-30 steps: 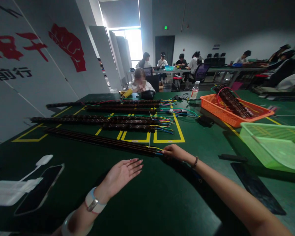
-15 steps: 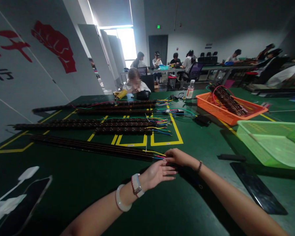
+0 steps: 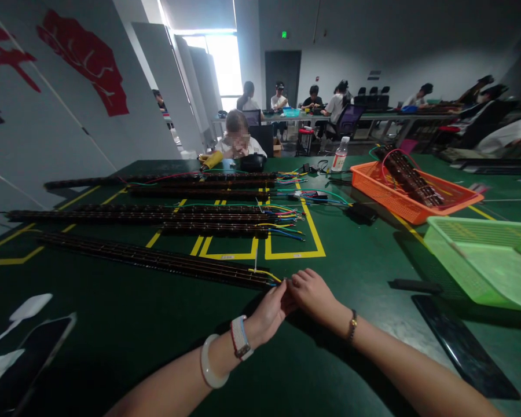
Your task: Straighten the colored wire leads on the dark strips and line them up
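A bundle of long dark strips lies slanting across the near part of the green table, with yellow and blue wires coming out of its right end. My left hand, wearing a watch and a pale bangle, is closed at those wire ends, thumb up. Against it from the right, my right hand is closed too, its fingers curled over the same spot. The tips of the wires are hidden between the two hands. A white tie stands up from the bundle near its wired end.
More dark wired strips lie behind, over yellow tape outlines. On the right are an orange basket, a green basket, and a black phone-like slab. A bottle stands farther back. A person sits across the table.
My left hand has turned from palm up with fingers spread to closed at the wires. My right hand has curled tighter around them. The view has shifted slightly.
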`<state>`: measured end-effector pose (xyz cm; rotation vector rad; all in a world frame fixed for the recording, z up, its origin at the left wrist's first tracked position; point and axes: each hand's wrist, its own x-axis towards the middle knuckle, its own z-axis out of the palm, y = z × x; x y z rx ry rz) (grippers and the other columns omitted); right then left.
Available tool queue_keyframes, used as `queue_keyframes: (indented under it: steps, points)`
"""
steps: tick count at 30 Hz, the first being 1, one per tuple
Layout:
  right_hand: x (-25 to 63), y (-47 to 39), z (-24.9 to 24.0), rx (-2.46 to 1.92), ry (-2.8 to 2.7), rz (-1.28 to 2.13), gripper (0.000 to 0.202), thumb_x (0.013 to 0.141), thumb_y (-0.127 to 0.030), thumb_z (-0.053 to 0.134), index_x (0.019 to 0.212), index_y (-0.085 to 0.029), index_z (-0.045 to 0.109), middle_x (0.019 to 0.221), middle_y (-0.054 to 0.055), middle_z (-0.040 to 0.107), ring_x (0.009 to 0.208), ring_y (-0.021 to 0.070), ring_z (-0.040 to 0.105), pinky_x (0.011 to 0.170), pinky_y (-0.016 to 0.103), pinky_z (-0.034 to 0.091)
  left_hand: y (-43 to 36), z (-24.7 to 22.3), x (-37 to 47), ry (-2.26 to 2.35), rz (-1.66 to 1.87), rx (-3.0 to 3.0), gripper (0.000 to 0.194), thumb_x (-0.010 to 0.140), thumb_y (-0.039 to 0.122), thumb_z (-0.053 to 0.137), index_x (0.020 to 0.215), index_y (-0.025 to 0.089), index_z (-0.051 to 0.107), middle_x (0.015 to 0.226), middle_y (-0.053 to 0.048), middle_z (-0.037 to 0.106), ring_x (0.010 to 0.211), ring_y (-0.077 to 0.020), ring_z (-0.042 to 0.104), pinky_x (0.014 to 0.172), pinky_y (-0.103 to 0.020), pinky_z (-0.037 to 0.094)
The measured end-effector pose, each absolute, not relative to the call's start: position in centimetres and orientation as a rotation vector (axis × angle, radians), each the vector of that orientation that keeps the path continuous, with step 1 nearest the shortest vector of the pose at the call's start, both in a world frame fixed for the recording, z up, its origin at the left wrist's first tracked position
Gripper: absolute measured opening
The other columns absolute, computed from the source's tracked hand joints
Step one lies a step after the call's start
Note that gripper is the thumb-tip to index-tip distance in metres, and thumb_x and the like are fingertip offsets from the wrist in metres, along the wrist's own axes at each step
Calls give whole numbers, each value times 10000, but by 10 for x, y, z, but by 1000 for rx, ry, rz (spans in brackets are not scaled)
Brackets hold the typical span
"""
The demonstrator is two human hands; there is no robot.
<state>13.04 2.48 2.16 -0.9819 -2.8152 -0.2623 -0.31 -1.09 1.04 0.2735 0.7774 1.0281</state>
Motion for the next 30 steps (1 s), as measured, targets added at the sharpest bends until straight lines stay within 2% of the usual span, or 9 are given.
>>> queue_keyframes:
  steps: [6,9,13,15,18,20,27,30]
  points:
    - [119,0,13,-934,-2833,-559,274,836,-45,444,1052,-59,612,874,137,607,773,232,510,671,357,411,-9,4,-3,767,1069,196,149,887,156,499,762,141,577,762,-19,599,754,-113,580,845,-283,463]
    - [121,-5,13,-948,-2837,-505,307,823,-61,457,1102,-49,586,946,158,603,832,252,517,733,383,423,-8,3,-2,751,1073,196,139,873,162,529,744,144,578,761,-15,593,742,-107,574,838,-272,464]
    - [137,4,42,-967,-2854,-225,281,845,-160,536,1116,-101,581,937,116,600,802,220,527,712,351,425,-10,6,0,764,1076,184,126,877,169,526,772,147,594,812,-29,634,784,-118,594,860,-283,460]
    - [149,12,66,-946,-2857,-10,209,875,-237,555,1066,-179,617,878,63,606,788,189,535,710,317,413,-11,9,1,774,1053,208,153,890,190,505,792,138,610,848,-51,655,811,-137,608,878,-306,457]
    - [163,19,94,-1021,-2841,157,140,871,-294,584,867,-186,672,777,38,609,730,158,553,676,283,393,-12,14,0,766,1012,262,232,914,213,455,808,114,636,886,-84,674,867,-166,621,926,-334,438]
    - [166,18,99,-1069,-2861,181,147,852,-313,615,830,-181,677,752,36,623,697,153,567,653,276,391,-12,16,-2,767,996,276,237,915,210,448,831,108,645,904,-89,680,884,-171,623,944,-341,427]
    - [148,3,63,-1248,-2958,-3,201,779,-323,699,851,-135,689,776,104,686,692,204,634,643,296,453,-13,9,-4,752,988,330,165,882,241,524,897,117,632,939,-91,674,924,-185,612,928,-346,417]
    - [141,1,53,-1276,-3028,-5,130,803,-235,656,866,-127,690,837,125,698,729,224,655,632,298,473,-13,7,-3,725,993,350,153,876,243,536,912,122,623,958,-100,674,961,-193,605,939,-351,408]
